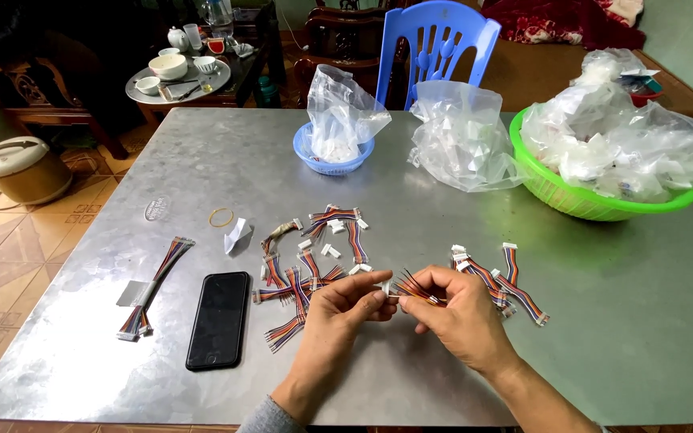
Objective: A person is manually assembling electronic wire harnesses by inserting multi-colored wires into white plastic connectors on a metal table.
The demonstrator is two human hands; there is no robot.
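- Pinching a small white connector (385,286) in my left hand (345,309) — right hand (455,309) clamped on the striped wire bundle (415,289).
- I'd judge it best to fan the wire tips and seat them squarely above the bench (411,168).

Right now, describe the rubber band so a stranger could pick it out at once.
Start at the black phone lying flat on the metal table. Look beyond its top edge, toward the blue basket: beside a small folded white paper lies the rubber band. It is the only thin yellow ring among striped wire bundles.
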